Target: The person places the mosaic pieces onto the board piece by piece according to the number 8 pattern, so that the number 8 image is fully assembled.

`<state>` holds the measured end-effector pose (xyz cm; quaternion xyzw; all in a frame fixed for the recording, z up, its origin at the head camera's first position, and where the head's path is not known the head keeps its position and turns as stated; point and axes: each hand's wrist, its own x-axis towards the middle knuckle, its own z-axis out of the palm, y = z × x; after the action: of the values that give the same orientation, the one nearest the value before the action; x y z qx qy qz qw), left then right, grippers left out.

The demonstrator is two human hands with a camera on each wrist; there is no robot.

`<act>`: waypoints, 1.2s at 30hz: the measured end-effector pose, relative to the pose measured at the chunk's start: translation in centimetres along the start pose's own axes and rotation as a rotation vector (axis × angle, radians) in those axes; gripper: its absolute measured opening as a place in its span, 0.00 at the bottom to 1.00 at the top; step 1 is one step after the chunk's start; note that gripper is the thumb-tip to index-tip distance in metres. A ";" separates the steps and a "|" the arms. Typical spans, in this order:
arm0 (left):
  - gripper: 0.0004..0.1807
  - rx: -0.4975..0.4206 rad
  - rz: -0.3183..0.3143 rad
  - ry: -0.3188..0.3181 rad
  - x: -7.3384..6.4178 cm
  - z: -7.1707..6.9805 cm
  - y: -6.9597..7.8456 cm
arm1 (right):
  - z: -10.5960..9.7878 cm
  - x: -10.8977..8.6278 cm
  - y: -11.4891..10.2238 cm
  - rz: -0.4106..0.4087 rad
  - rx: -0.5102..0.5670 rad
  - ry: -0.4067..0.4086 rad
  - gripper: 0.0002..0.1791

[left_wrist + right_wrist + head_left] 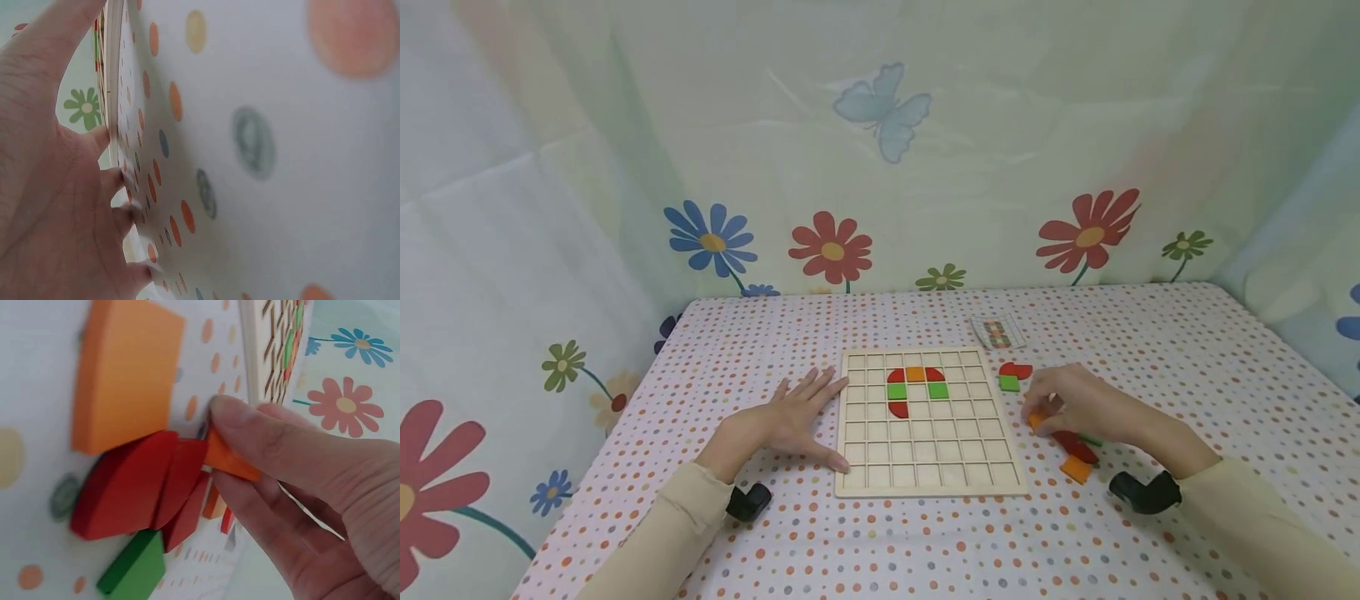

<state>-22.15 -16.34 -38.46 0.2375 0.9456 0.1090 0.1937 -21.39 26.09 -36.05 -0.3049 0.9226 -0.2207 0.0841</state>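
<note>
A wooden grid board lies on the dotted tablecloth between the hands. In its upper cells sit red quarter-round pieces, an orange square and two green squares. My left hand lies with fingers spread at the board's left edge, thumb and fingertips right at the rim. To the right of the board, my right hand pinches an orange tile between thumb and fingers. Close by, red rounded pieces, a green tile and another orange tile lie in a loose cluster.
Behind the board's upper right corner lies a small printed card with a coloured grid pattern. Red pieces and a green tile lie beside the board's right edge. A flowered curtain hangs behind the table.
</note>
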 end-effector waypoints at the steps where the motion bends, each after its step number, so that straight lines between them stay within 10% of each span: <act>1: 0.68 -0.003 -0.001 0.001 -0.1 0.0 0.0 | -0.1 0.1 0.0 -0.021 0.004 -0.004 0.12; 12: 0.68 0.007 -0.003 -0.003 -0.1 -0.3 0.1 | -0.9 1.3 -1.3 -0.082 -0.002 0.008 0.10; 26: 0.68 -0.013 -0.002 0.012 -0.2 0.2 -0.2 | 1.3 8.0 -6.2 -0.330 -0.078 -0.017 0.12; 36: 0.68 -0.008 0.007 0.009 -0.2 0.2 -0.1 | 2.8 10.6 -7.2 -0.341 0.039 -0.076 0.10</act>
<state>-21.98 -16.49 -38.64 0.2397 0.9452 0.1144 0.1901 -25.28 13.57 -35.50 -0.4635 0.8492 -0.2378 0.0861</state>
